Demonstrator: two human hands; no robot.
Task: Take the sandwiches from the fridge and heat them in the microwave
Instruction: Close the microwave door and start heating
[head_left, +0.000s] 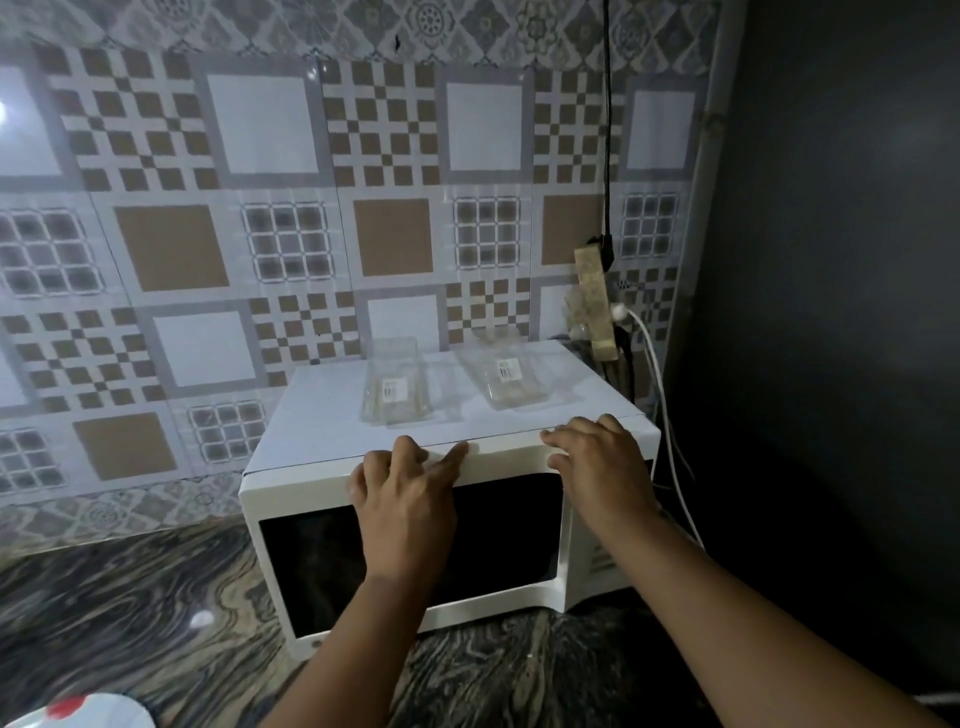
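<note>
Both bare arms reach forward, left hand (402, 493) and right hand (597, 462) flat, fingers spread.

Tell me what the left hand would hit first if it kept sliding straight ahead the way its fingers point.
The left hand points up and back over the microwave top. Going straight on, it would probably meet the nearer clear container first, though depth is hard to judge.

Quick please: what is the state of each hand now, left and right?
Left hand: open, holding nothing, flat against the microwave door.
Right hand: open, holding nothing, resting on the microwave's top front edge.
</note>
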